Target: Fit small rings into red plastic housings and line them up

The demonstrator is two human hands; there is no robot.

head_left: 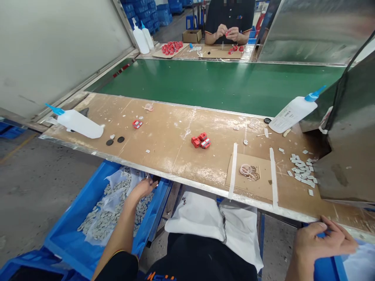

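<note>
My left hand (144, 188) reaches over the inner edge of a blue bin (73, 218) full of small grey pieces (102, 216), just below the bench edge; its fingertips are close together near something dark, and what they hold cannot be made out. At the lower right, my right hand (325, 238) is by the front edge of the bench, fingers stretched out and nothing seen in them. Red parts (200, 141) sit together mid-bench, and another red part (137, 124) lies further left. Grey-white pieces (303, 171) are scattered at the right.
White glue bottles lie at the left (80, 124) and right (293, 114) of the bench. A taped cardboard sheet (265, 185) bears clear rings. Beyond the green belt (205, 82), a person (230, 19) handles a red part. A metal box (348, 164) stands at the right.
</note>
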